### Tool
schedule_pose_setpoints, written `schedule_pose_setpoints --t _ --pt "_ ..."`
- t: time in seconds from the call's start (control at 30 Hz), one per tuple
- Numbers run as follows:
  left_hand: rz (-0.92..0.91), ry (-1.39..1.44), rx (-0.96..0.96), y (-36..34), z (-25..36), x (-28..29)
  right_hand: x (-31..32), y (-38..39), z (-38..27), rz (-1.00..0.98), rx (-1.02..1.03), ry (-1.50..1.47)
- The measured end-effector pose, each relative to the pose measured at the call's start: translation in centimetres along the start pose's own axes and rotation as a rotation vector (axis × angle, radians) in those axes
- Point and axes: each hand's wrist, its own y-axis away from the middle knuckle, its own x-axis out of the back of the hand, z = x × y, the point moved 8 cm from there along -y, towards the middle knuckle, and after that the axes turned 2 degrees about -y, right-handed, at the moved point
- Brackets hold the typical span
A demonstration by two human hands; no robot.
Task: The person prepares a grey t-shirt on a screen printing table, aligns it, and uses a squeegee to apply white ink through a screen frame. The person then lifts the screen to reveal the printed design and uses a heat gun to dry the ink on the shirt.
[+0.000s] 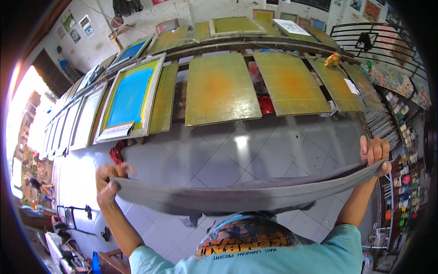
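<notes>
Left hand (107, 180): fingers gripping left end of grey cloth (237, 196).
Right hand (375, 153): fingers gripping right end.
Cloth: stretched above the tiled floor (237, 150).

Two hands — the left hand (108, 179) and the right hand (375, 153) — hold one grey cloth (237, 195). One screen (129, 97) has blue on it. Three big yellow-green boards sit in the front row — one board (220, 88), a second board (289, 82) and a third board (336, 85).
</notes>
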Motion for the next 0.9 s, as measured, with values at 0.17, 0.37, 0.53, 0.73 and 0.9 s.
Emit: schedule_pose_setpoints --t 0.17,0.37,0.53,0.73,0.9 --pt "0.034 -0.634 0.185 -4.3 -5.8 1.1 2.4 -4.0 8.0 -0.335 -0.363 1.34" --pt "-0.609 -1.142 0.161 -5.4 -17.0 -6.0 9.1 3.3 25.1 -0.822 -0.589 1.519" --pt "-0.6 -1.218 0.39 -5.8 -29.6 -2.8 14.8 4.8 36.0 -0.661 -0.878 1.327" --pt "-0.42 -1.034 0.679 -7.6 -37.0 0.2 17.8 3.3 41.6 -0.452 -1.046 1.186" --pt "-0.198 -0.698 0.731 -8.2 -41.0 3.1 20.0 2.7 44.3 -0.186 -1.127 0.936"
